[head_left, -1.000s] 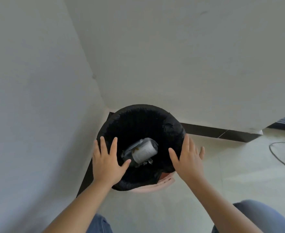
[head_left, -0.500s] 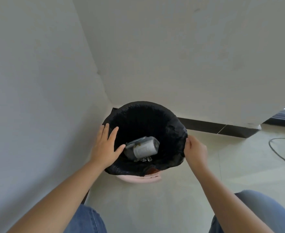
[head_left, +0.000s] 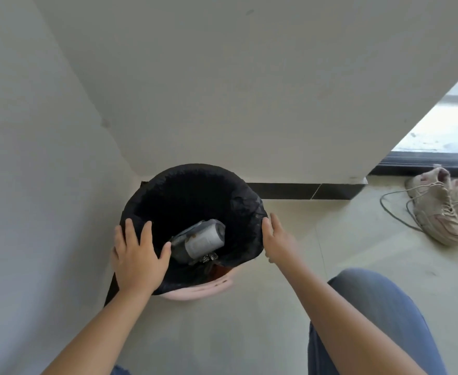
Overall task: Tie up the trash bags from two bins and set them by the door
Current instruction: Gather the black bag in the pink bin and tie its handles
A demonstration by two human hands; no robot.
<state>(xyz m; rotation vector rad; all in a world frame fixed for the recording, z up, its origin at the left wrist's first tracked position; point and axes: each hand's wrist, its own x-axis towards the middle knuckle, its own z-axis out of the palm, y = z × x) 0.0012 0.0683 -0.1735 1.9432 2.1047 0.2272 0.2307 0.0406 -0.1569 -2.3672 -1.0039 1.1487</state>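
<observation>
Left hand (head_left: 137, 259) bare, no ring, no glove. Right hand (head_left: 279, 243) bare too, nothing on fingers that shows. Both forearms (head_left: 338, 307) uncovered right down to frame edge, no sleeve, no watch, no band at either wrist. Blue denim trousers: right knee (head_left: 379, 320) big and rounded at lower right, fabric smooth, mid-blue. Sliver of same denim at bottom edge, left leg (head_left: 121, 370), frayed-looking edge. Nothing else of person in view.

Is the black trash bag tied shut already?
No, the black trash bag gapes wide open over the pink bin, showing a grey can inside.
</observation>
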